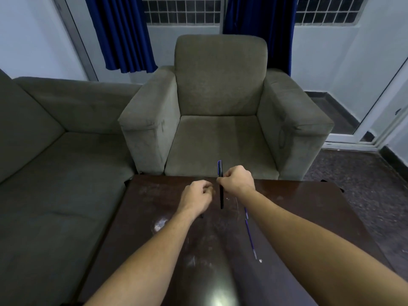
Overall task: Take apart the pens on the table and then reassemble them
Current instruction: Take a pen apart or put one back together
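Dark wooden table (309, 206) before grey armchair (220, 96): right hand (239, 181) gripping black pen barrel (221, 199) upright above tabletop, left hand (196, 198) curled, contents not discernible, 1 refill (250, 237) lying loose beside right forearm; judged partly dismantled, reassembly pending.

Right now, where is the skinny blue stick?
In the head view the blue refill lies on the table, right of centre, beside the right forearm, nearer the person than the right hand gripping the black pen.
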